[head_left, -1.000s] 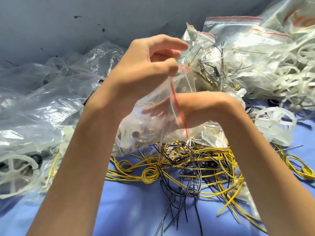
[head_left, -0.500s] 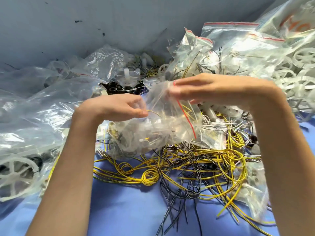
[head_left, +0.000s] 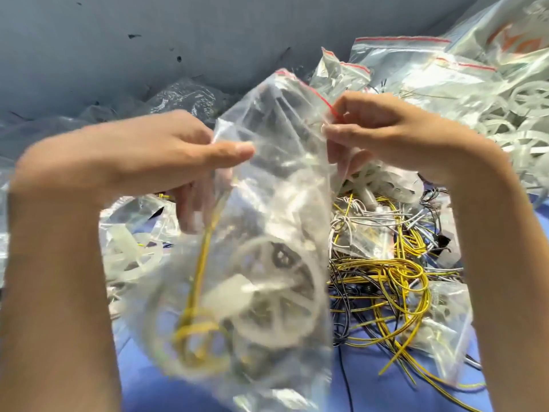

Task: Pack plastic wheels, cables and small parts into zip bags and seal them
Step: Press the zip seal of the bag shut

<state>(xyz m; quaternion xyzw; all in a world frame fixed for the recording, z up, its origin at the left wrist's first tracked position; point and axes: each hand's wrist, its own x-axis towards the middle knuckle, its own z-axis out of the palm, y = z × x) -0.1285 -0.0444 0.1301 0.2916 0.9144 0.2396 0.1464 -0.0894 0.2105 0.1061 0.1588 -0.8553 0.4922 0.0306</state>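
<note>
bag (head_left: 282,233) (full) below left hand (head_left: 142,162), right hand (head_left: 395,138)

Your left hand (head_left: 154,156): up, thumb and fingers (head_left: 190,200) pinch the bag (head_left: 276,233) side | your right hand (head_left: 395,138): up, pinches its top corner | both arms raised

Packing workshop: heaped zip bags (head_left: 416,63), cables (head_left: 395,272)

Clear zip bag (head_left: 276,185) w/ red strip; yellow cables (head_left: 395,272); white wheel (head_left: 267,295); blue cloth (head_left: 365,382).
</note>
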